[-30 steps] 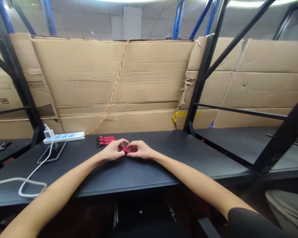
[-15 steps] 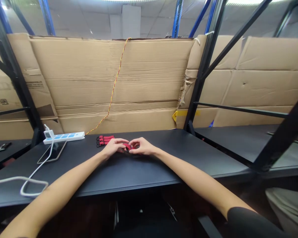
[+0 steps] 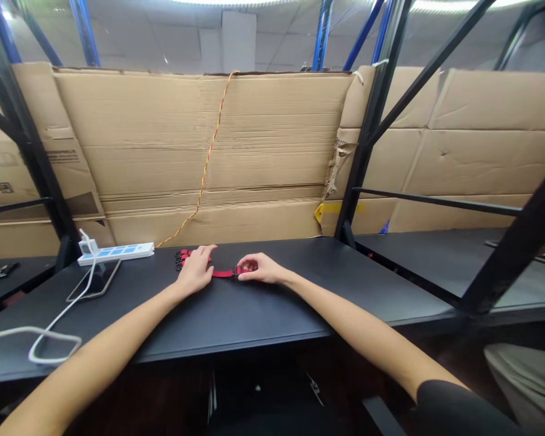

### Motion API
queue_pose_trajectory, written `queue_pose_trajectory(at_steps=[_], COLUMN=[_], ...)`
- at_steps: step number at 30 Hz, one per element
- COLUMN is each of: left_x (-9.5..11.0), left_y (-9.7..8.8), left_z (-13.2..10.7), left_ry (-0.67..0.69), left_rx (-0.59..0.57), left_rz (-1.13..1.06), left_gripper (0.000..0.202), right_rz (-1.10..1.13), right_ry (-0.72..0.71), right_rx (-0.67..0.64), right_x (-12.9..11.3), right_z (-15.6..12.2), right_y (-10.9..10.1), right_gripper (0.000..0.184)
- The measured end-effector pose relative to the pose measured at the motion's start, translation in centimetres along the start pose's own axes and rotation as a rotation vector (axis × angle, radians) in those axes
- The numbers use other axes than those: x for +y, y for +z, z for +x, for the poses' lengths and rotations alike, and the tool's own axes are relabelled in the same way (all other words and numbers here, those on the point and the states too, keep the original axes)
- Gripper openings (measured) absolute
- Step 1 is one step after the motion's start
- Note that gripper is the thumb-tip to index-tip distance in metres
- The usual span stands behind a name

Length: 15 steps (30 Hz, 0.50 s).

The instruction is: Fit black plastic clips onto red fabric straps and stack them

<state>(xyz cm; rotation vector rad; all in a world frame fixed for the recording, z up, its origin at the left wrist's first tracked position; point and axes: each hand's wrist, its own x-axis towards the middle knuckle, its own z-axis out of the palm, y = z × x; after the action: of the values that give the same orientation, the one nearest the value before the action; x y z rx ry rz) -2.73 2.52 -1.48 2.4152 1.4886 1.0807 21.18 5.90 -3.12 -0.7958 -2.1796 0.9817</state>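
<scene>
A red webbing strap point(image 3: 222, 274) with a black buckle point(image 3: 235, 273) stretches across the black tabletop between my hands. My right hand point(image 3: 261, 268) pinches the strap just right of the buckle, its fingers curled and partly hiding the webbing there. The strap's left part reaches my left hand point(image 3: 194, 271); whether it runs on beneath the palm I cannot tell. That hand is open, fingers stretched out flat, lying partly over several more red straps point(image 3: 191, 254) with black buckles point(image 3: 178, 259).
On the left stand a white power strip point(image 3: 131, 249) with a plugged-in charger point(image 3: 88, 246), a phone-like device point(image 3: 95, 280) and a loose white cable point(image 3: 57, 327). Cardboard point(image 3: 263, 151) backs the black tabletop point(image 3: 272, 315). A black metal post point(image 3: 361, 163) rises at right.
My left hand has let go of the strap near the buckle and moved left over the other straps, its fingers spreading. The right hand stays on the strap, whose left part now lies extended.
</scene>
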Motion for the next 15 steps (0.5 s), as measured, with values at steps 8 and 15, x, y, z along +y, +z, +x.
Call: queue_pose_trajectory(at_steps=[8, 15], left_x=[2.9, 3.2], left_y=[0.9, 1.2], left_z=[-0.9, -1.1], left_ry=[0.273, 0.266], left_rx=[-0.303, -0.325], left_rz=[0.085, 0.186], left_gripper=[0.037, 0.032], right_rz=[0.121, 0.034], right_ry=[0.019, 0.088], right_rx=[-0.039, -0.055], right_x=[-0.2, -0.2], right_z=[-0.2, 0.1], right_y=[0.4, 0.0], right_gripper=[0.035, 0.031])
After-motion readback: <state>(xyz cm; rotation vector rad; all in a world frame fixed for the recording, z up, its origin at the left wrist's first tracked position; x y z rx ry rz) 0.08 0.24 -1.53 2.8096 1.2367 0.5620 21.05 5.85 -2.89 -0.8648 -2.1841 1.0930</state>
